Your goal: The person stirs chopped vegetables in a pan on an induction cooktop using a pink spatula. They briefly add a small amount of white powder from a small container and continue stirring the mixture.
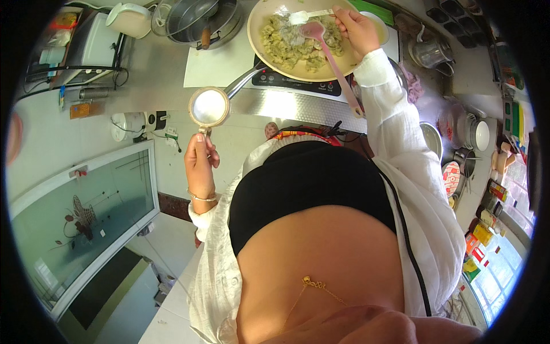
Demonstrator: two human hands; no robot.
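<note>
My left hand point(201, 161) grips the short handle of a small round container point(209, 106) with white contents, beside the pan's metal handle. My right hand point(357, 29) holds a small white spoon point(301, 17) over a cream-coloured frying pan point(258, 43). White granules or powder fall from the spoon onto greenish chopped food point(279, 53) in the pan. A pink spatula point(333, 60) rests with its head in the food and its handle across the near rim. Beneath the pan is a cooktop with a black control panel point(296, 82).
Dark pots point(189, 30) and a cream electric kettle point(129, 19) stand left of the pan. A pale bowl point(380, 28) sits by my right hand. Farther right are a metal kettle point(432, 51), stacked bowls point(479, 135) and packages along the window. A metal counter edge point(296, 105) runs before me.
</note>
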